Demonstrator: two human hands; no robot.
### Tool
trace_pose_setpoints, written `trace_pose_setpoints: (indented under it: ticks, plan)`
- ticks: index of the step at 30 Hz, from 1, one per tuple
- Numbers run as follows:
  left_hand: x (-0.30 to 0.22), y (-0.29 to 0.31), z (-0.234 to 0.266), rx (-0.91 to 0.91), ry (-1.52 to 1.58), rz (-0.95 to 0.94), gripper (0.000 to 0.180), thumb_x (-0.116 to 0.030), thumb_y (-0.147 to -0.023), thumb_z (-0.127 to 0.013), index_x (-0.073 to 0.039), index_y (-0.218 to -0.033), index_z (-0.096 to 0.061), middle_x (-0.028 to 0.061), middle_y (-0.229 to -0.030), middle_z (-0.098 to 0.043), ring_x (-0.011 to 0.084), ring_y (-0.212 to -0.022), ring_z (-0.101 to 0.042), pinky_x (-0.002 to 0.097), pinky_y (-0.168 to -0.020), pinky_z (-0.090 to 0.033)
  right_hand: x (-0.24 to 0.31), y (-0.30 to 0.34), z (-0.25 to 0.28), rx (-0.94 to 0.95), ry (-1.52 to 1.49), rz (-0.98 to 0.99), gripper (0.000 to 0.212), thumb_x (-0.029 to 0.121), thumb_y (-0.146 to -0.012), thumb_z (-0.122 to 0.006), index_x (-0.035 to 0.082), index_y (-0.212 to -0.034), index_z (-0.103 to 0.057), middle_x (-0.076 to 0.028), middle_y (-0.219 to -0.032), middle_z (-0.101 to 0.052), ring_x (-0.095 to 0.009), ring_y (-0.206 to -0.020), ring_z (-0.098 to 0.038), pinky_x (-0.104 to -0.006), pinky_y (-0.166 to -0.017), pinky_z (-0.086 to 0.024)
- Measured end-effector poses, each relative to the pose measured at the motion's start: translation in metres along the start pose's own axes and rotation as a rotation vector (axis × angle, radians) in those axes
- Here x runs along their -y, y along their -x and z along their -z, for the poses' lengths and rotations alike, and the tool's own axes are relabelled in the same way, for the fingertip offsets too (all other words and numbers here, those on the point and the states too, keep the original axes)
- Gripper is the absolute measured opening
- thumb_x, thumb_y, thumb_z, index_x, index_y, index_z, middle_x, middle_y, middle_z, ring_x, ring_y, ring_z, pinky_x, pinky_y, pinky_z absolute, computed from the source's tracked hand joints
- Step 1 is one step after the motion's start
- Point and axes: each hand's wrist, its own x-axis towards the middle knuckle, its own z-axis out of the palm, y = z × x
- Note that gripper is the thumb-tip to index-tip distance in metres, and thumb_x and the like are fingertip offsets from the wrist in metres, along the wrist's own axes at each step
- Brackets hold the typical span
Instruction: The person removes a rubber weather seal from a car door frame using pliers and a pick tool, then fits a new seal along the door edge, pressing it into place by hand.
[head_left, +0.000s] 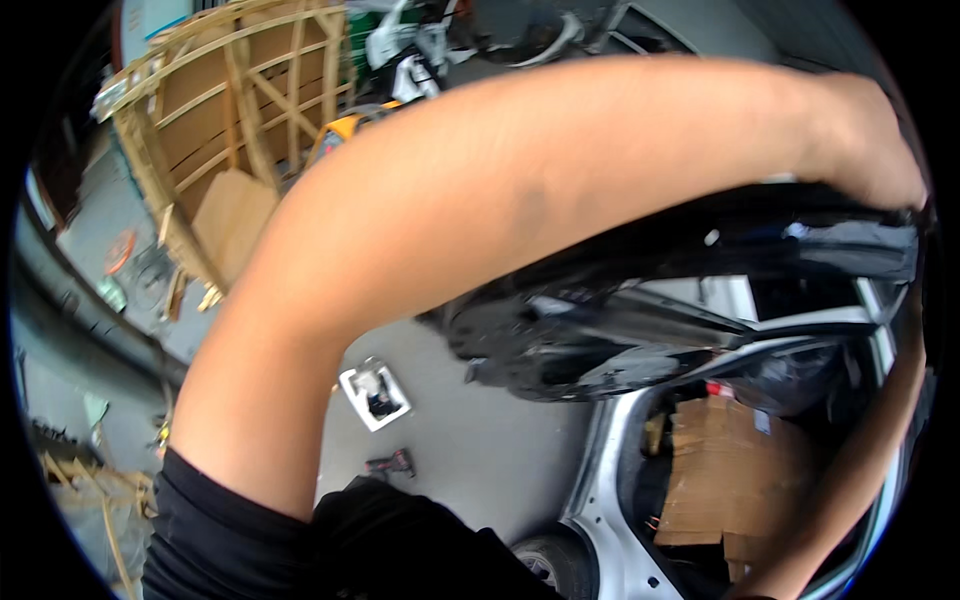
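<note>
My left arm sweeps from the lower left across the picture to the upper right. There my left hand [868,135] closes over the top edge of a large glossy black car body panel [640,335] held up in the air. My right forearm [868,480] rises along the right rim toward the panel's right end. Its hand is lost at the rim behind the panel, so its grip does not show. Below the panel stands a silver car [600,480] with an open compartment holding flattened brown cardboard [730,480].
On the grey concrete floor lie a white tray [375,396] with dark parts and a red and black power tool [392,463]. A large wooden frame structure [240,110] stands at the upper left. The car's wheel [545,566] is near my feet.
</note>
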Motion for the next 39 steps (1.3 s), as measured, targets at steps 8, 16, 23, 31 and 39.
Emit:
trace_pose_setpoints:
  ticks: [8,16,23,31,39]
  plan:
    - [-0.061,0.023,-0.061,0.116,0.557,-0.107,0.039,-0.028,-0.099,-0.053,0.005,-0.082,-0.067,0.0042,-0.065,-0.060,0.0078,-0.064,-0.053,0.0277,-0.057,-0.042,0.057,0.099,0.031,-0.617,0.415,0.098,0.045,0.032,-0.102,-0.041,-0.003,-0.084,-0.063,0.001,-0.060,-0.046,-0.008,-0.057,-0.039,-0.0267,-0.052,-0.031]
    - [-0.078,0.024,-0.151,0.155,0.806,-0.148,0.018,-0.009,-0.092,-0.057,0.002,-0.101,-0.067,0.0126,-0.087,-0.068,0.0191,-0.074,-0.065,0.0295,-0.067,-0.051,0.071,0.158,0.083,-0.715,0.578,-0.145,0.048,0.032,-0.104,-0.038,-0.003,-0.079,-0.062,-0.002,-0.057,-0.049,-0.010,-0.053,-0.044,-0.0259,-0.052,-0.035]
    - [-0.105,0.030,-0.207,0.243,1.133,-0.026,0.023,-0.013,-0.095,-0.056,0.002,-0.112,-0.059,0.0042,-0.092,-0.064,0.0068,-0.083,-0.058,0.0232,-0.075,-0.048,0.074,0.180,0.111,-0.719,0.816,-0.164,0.049,0.032,-0.104,-0.040,-0.002,-0.076,-0.061,-0.006,-0.054,-0.050,-0.014,-0.050,-0.047,-0.0302,-0.051,-0.039]
    - [-0.116,0.034,-0.228,0.688,1.402,0.197,0.048,-0.045,-0.101,-0.041,-0.002,-0.093,-0.061,0.0071,-0.075,-0.062,0.0139,-0.057,-0.060,0.0252,-0.054,-0.048,0.125,0.195,0.106,-0.682,0.754,-0.386,0.055,0.043,-0.102,-0.040,-0.003,-0.082,-0.062,-0.001,-0.056,-0.045,-0.011,-0.055,-0.041,-0.0294,-0.053,-0.035]
    - [-0.123,0.036,-0.226,0.730,1.554,0.264,0.053,-0.046,-0.102,-0.036,0.001,-0.103,-0.059,0.0086,-0.075,-0.062,0.0159,-0.052,-0.058,0.0251,-0.050,-0.047,0.217,0.205,0.106,-0.085,0.601,-0.505,0.036,0.025,-0.083,-0.075,-0.003,-0.103,-0.063,0.002,-0.079,-0.060,-0.005,-0.076,-0.052,-0.0196,-0.068,-0.042]
